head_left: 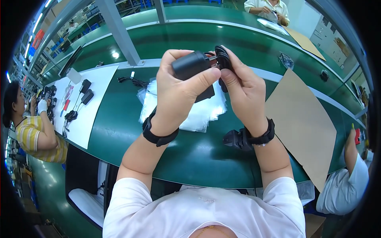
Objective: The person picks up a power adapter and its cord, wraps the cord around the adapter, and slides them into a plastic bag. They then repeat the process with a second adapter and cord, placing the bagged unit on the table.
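Left hand [177, 90] gripping black adapter [190, 65] | right hand [249, 89] pinching coiled black cable [223, 58] | clear bags [194, 122] on green surface [198, 162] | cardboard [305, 119] at right

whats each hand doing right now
Left hand: closed around a black power adapter.
Right hand: closed, pinching a coiled black cable.

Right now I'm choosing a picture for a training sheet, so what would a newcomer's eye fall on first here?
First, the black adapter in the left hand, above the green bench near the middle of the view, with a coiled black cord in the right hand beside it. Next come the shiny bags lying on the bench beneath the hands, and the large tan cardboard to their right.
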A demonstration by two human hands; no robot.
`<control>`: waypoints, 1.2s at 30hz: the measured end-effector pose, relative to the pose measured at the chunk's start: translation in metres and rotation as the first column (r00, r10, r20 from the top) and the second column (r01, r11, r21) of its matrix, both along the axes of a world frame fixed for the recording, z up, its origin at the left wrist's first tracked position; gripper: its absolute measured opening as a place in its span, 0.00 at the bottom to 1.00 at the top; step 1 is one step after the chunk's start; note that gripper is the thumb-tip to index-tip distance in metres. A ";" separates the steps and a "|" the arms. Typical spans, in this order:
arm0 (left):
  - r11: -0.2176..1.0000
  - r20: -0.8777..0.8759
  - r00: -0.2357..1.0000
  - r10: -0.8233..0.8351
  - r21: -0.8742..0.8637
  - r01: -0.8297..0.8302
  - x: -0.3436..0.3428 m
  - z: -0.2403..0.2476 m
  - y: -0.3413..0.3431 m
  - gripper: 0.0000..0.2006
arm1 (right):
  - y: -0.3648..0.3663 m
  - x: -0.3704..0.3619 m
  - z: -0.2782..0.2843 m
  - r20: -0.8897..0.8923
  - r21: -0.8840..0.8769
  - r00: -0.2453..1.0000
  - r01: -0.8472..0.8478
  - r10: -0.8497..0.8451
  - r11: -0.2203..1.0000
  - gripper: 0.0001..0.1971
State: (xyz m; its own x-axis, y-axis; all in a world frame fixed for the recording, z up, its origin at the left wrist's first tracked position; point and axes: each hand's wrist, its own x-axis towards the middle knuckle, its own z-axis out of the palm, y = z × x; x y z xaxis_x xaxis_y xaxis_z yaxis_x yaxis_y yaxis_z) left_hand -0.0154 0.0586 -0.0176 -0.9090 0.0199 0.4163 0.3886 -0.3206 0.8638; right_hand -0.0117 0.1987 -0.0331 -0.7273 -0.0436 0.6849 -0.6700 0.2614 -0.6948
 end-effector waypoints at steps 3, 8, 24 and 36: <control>1.000 -0.037 0.999 -0.013 -0.026 0.012 -0.002 0.001 -0.003 0.23 | 0.002 -0.003 0.000 -0.054 0.050 0.999 0.011 -0.008 0.999 0.18; 0.997 -0.027 1.000 -0.014 -0.080 0.012 0.000 0.000 -0.002 0.22 | 0.003 -0.005 0.000 -0.084 0.039 0.996 0.034 -0.031 0.999 0.17; 0.998 -0.053 0.998 0.017 -0.058 -0.020 0.002 0.001 0.003 0.23 | -0.004 -0.013 -0.010 -0.212 -0.094 0.977 -0.001 -0.019 0.996 0.17; 0.991 -0.231 0.970 0.081 -0.083 -0.103 -0.003 0.000 -0.002 0.25 | -0.001 -0.006 -0.013 -0.059 0.023 0.982 -0.177 0.178 0.984 0.22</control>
State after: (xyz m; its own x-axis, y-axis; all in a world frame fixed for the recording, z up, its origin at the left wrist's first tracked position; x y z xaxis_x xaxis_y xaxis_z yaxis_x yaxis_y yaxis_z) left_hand -0.0188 0.0562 -0.0177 -0.7908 -0.0106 0.6120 0.6018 -0.1965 0.7741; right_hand -0.0173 0.1973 -0.0462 -0.6638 -0.1808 0.7257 -0.7478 0.1460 -0.6477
